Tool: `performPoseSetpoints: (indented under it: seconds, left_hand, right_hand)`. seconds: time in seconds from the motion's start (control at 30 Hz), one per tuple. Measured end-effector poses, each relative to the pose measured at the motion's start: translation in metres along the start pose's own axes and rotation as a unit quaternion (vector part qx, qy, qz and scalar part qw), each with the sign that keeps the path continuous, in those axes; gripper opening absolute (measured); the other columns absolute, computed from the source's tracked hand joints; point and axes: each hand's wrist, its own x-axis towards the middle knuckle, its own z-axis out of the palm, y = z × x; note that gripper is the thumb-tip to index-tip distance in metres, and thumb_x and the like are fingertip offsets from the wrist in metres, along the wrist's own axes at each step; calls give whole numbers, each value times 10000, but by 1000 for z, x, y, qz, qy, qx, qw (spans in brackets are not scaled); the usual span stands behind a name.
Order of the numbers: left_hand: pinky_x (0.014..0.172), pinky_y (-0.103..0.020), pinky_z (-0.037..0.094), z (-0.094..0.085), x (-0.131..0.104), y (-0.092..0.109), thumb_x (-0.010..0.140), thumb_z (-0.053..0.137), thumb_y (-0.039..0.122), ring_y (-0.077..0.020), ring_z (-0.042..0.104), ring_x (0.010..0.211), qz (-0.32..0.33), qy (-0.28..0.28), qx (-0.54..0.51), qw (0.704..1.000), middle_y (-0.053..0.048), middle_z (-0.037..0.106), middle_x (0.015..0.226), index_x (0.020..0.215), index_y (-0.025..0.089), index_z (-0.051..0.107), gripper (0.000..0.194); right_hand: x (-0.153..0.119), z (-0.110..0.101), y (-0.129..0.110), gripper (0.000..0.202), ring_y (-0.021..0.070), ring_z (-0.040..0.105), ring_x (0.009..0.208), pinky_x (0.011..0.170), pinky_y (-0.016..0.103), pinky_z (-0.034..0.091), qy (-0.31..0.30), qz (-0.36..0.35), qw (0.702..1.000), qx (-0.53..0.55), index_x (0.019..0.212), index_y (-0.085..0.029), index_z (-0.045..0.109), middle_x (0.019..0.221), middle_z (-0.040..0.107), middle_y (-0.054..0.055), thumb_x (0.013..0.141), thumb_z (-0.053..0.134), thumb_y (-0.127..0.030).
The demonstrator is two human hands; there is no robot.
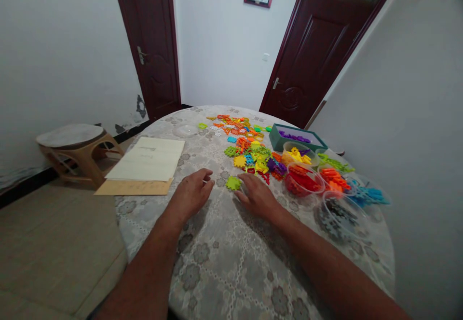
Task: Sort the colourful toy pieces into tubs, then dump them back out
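My right hand (257, 195) has its thumb and forefinger around the right edge of a lime-green toy gear (233, 183), just above or on the tablecloth. To its left, my left hand (192, 192) hovers low over the cloth with its fingers slightly apart, and no piece shows in it. Beyond the right hand lies a mixed heap of plastic gear pieces, with a yellow gear (239, 161), green gears (261, 153) and purple pieces (277, 166) among them.
On the right stand clear tubs with red pieces (303, 183), orange pieces (333, 180), blue pieces (367, 194) and grey gears (338, 218). Behind them is a green box (278, 141). Papers (144, 158) lie left, near a stool (77, 153). Flat orange pieces (237, 126) lie farther back.
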Motion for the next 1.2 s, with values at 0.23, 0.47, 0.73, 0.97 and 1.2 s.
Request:
performPoseSetpoints:
  seconds: [0.23,0.47,0.73,0.97,1.2]
  left_hand:
    - [968,-375,522,11,2,-2,962,551,374,-260,736,1050,11,-13,-9,1000,-137,782,1169,1298,185,670,404]
    - [719,-336,587,41,4,15,907,628,520,-260,742,881,-70,-117,-328,935,-119,772,972,1129,144,703,442]
    - [726,-344,638,58,2,26,860,658,207,-218,760,843,-185,-85,-507,838,-157,773,1042,1079,157,627,227]
    - [745,-316,651,55,2,28,925,664,215,-209,767,876,-228,-65,-560,793,-163,757,1064,1025,154,630,122]
    - [755,-310,646,56,2,26,921,691,215,-207,765,883,-224,-68,-573,786,-146,739,1075,1062,161,626,165]
  right_hand:
    - [6,27,0,479,318,593,1264,1114,498,464,28,35,998,33,1399,-187,603,1333,669,171,950,683,-333]
    - [1,30,-2,496,262,665,1113,947,449,578,152,-83,971,164,1422,-258,547,1291,678,128,951,686,-330]
    - [6,19,15,413,347,471,1393,1145,573,401,190,20,979,-71,1390,-252,603,1486,536,158,982,631,-306]
    - [8,11,27,425,336,521,1154,967,465,413,83,175,958,-210,1378,-251,653,1209,632,166,987,643,-416]
    - [13,14,29,332,335,523,1161,957,454,413,62,179,963,-190,1246,-207,705,1179,655,165,977,665,-397]
